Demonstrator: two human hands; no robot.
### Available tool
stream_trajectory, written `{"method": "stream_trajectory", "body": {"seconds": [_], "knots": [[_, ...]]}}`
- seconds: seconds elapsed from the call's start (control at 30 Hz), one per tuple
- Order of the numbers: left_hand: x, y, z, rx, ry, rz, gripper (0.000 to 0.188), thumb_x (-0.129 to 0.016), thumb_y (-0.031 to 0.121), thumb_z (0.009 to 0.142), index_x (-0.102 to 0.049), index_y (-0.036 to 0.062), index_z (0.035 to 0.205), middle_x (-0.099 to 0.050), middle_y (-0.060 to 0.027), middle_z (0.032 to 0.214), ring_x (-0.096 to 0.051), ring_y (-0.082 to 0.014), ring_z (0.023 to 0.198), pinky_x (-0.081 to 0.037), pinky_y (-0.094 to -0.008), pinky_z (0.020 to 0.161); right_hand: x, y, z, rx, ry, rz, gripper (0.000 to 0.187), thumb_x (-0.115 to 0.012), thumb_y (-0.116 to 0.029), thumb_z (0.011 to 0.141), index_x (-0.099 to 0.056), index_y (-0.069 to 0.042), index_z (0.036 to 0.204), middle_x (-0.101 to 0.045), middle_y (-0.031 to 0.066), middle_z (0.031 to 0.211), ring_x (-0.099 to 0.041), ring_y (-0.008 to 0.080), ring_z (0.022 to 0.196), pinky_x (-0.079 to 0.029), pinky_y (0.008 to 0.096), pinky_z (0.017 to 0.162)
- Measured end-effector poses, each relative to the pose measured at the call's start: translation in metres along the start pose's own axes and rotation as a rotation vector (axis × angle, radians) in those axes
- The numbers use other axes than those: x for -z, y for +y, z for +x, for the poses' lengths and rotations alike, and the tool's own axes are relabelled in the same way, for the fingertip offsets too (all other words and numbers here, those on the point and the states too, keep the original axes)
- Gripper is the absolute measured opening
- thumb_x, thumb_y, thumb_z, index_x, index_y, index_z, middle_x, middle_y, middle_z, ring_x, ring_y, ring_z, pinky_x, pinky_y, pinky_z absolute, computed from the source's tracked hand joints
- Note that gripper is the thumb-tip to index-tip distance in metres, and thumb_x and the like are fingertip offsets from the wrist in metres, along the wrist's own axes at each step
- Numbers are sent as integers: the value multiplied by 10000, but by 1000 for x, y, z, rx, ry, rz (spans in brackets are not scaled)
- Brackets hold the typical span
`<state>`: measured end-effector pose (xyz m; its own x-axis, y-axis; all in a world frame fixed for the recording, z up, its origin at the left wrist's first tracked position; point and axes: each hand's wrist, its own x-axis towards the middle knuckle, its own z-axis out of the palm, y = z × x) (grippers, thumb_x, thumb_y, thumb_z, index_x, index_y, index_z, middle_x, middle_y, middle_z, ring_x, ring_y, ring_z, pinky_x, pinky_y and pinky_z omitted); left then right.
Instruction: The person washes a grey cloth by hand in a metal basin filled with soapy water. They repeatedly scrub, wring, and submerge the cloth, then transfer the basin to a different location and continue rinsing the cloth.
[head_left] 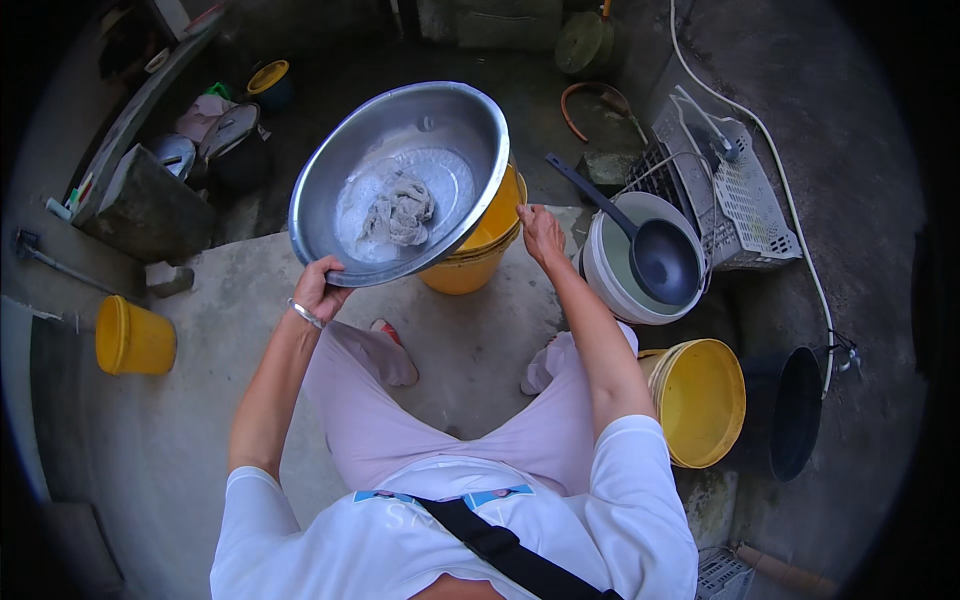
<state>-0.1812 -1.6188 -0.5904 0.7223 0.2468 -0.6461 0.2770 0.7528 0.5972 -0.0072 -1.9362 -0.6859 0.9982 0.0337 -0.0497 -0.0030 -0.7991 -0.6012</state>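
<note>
A large steel basin (340,170) is tilted up over a yellow bucket (470,265) in front of me. A wet grey cloth (400,210) lies in a little milky water inside the basin. My left hand (318,288), with a silver bangle at the wrist, grips the basin's near rim. On the basin's right, my right hand (540,232) rests at the rim where it meets the yellow bucket; whether it grips the basin or the bucket I cannot tell. I squat on a concrete slab (200,420), knees apart.
A white bucket (625,290) with a dark ladle (660,260) across it stands at right, a grey plastic crate (745,200) behind it. An empty yellow bucket (700,400) and a black bucket (795,410) lie lower right. A small yellow bucket (133,340) sits at left.
</note>
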Motion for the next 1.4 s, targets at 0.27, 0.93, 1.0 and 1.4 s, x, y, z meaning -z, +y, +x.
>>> {"method": "stream_trajectory", "body": {"seconds": [0.27,0.93,1.0,1.4], "knots": [[6,9,44,56,-45,99,27,-491,-16,722,-488,10,716,-535,-56,701,-565,-172,650,-516,-306,669,-41,1,60,-160,-72,-148,522,-376,-471,873,-634,-19,913,-590,242,982,-564,389,932,-431,463,797],[-20,-59,120,94,-33,58,254,-475,81,796,-466,-43,1017,-558,-147,974,-569,-303,933,-448,-497,868,-82,13,-4,-463,-429,961,482,-444,-124,862,-248,-47,1295,-568,154,983,-608,223,634,-530,363,523],[-23,-57,112,127,32,252,325,-491,182,798,-478,-12,1059,-563,-155,1029,-551,-319,980,-394,-560,879,-79,3,-20,-493,-440,981,631,-495,-112,843,-146,-57,1366,-561,155,1011,-612,217,693,-532,339,546],[5,-73,148,63,-181,-110,422,-451,2,685,-429,-77,1099,-516,-188,1122,-502,-339,1042,-376,-527,945,-98,-24,-42,-573,-302,1157,568,-497,-34,809,-238,-59,1314,-546,107,1033,-582,195,768,-537,344,642]]}}
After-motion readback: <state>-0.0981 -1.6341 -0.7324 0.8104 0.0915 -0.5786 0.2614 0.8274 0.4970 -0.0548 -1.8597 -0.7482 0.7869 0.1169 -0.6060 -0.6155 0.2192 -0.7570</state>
